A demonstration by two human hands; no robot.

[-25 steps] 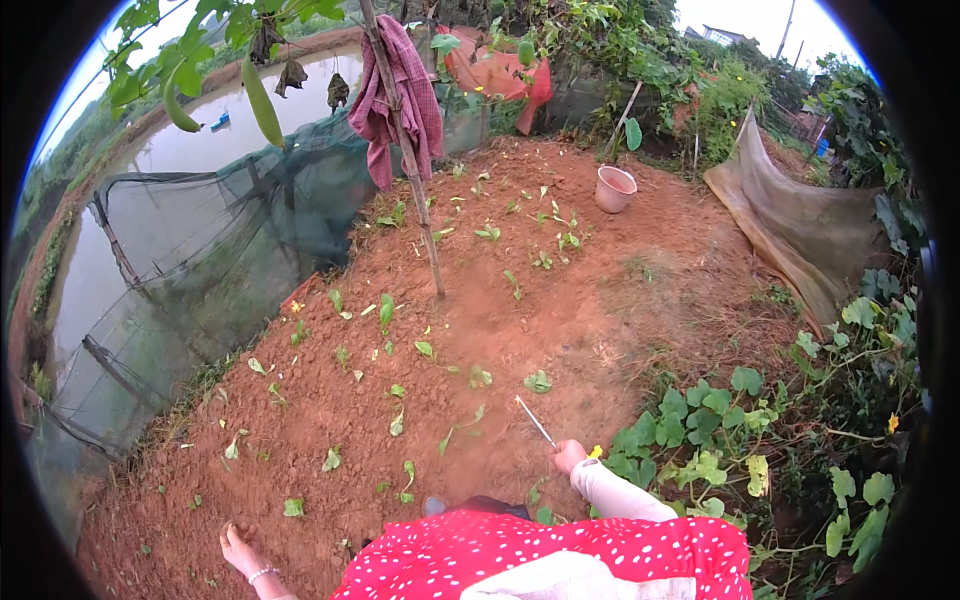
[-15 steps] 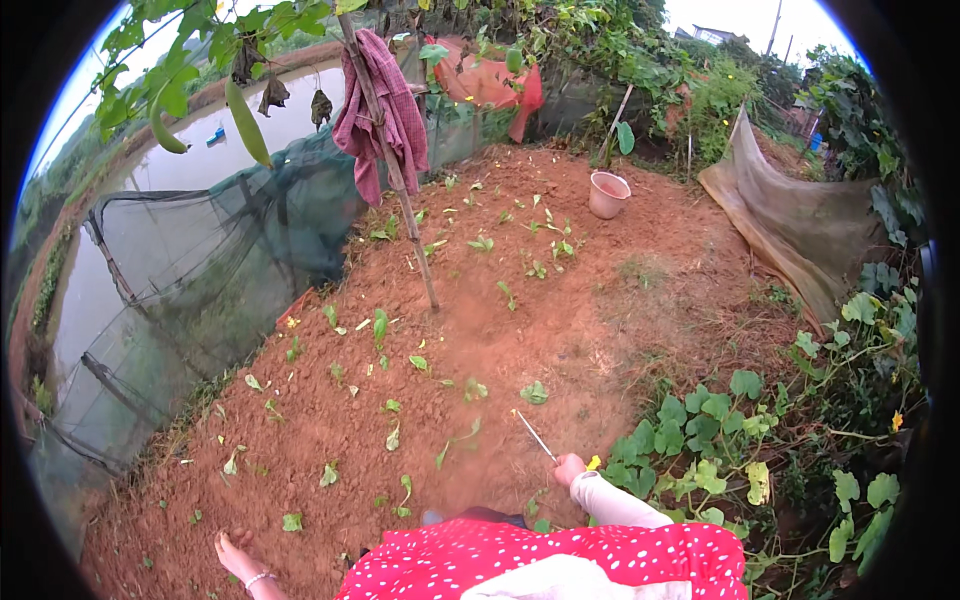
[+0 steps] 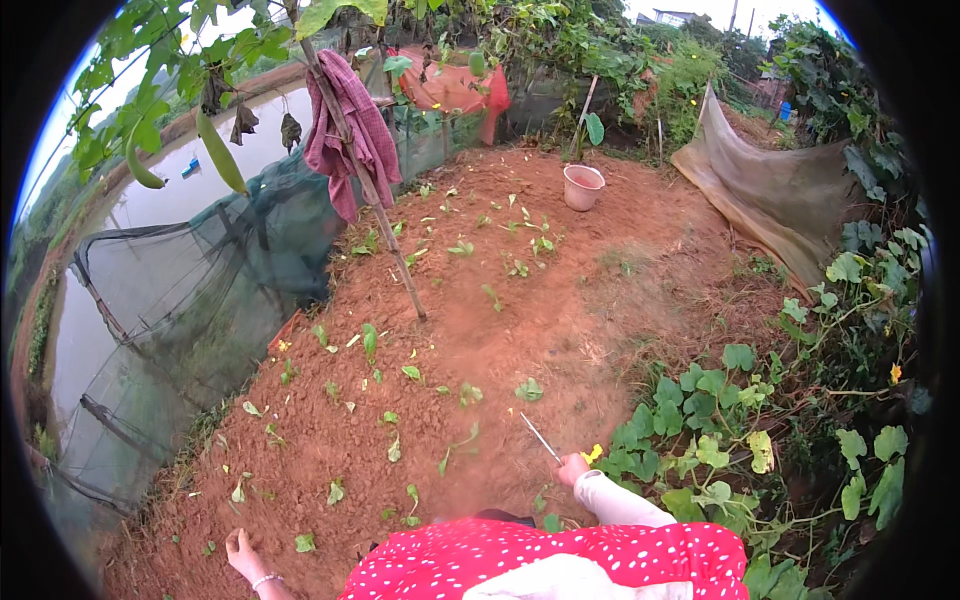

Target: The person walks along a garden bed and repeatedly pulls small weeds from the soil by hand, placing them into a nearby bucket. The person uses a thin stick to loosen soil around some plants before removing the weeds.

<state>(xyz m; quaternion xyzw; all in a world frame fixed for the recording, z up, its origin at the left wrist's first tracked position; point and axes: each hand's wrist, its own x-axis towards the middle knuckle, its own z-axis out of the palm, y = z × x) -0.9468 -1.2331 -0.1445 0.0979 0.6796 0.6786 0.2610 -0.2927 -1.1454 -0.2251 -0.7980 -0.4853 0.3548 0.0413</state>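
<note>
My right hand (image 3: 573, 469) is closed around the near end of a thin, pale, straight tool (image 3: 540, 437), which points forward and left over the soil. Its exact kind is too small to make out. My left hand (image 3: 242, 556), with a bracelet at the wrist, hangs low on the left above the red soil, fingers loosely bent and nothing visible in them. Small leafy seedlings (image 3: 335, 492) stand or droop in the soil between and ahead of my hands. One flat green seedling (image 3: 528, 390) grows just beyond the tool's tip.
A wooden pole (image 3: 385, 210) with a checked red cloth (image 3: 350, 130) stands ahead. A pink bucket (image 3: 582, 188) sits farther off. Dark netting (image 3: 240, 250) fences the left side by water; squash vines (image 3: 700, 400) spread on the right. Long green gourds (image 3: 220, 155) hang upper left.
The view has shifted a little, so the pole, cloth and bucket sit farther left. My left hand's fingers are more bent. My right hand keeps hold of the thin tool.
</note>
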